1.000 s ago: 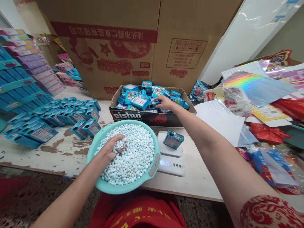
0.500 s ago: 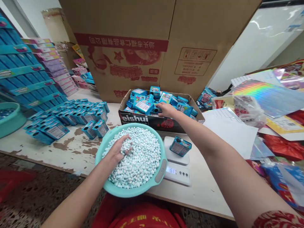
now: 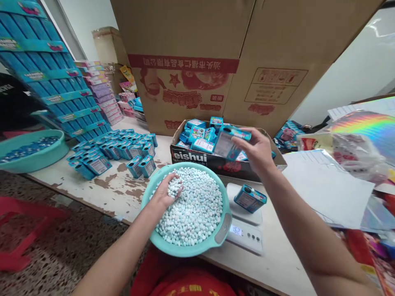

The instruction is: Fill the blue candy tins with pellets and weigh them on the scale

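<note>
My left hand [image 3: 168, 192], palm up and fingers curled, cups a heap of small white and pale blue candies. It rests in a round turquoise basin [image 3: 185, 251] full of the same candies [image 3: 197, 213]. My right hand [image 3: 257, 146] grips a small blue candy box [image 3: 227, 142], slightly blurred, lifted in front of an open carton [image 3: 203, 162] of similar boxes. Below it, another blue candy box [image 3: 249, 198] lies on a white kitchen scale [image 3: 247, 238] that reads 162. A few candies show on top of that box.
Rows of blue boxes [image 3: 123, 146] stand on the worn table at the left. Behind them rise stacked blue display trays [image 3: 52, 78]. A second turquoise basin [image 3: 52, 152] sits far left. A large cardboard box [image 3: 191, 33] closes off the back. Papers [image 3: 327, 185] and plastic packaging lie right.
My right hand has lifted a blue candy box out of the carton. My left hand still cups candies in the basin. The scale reading went from 161 to 162, and the view shifted left.
</note>
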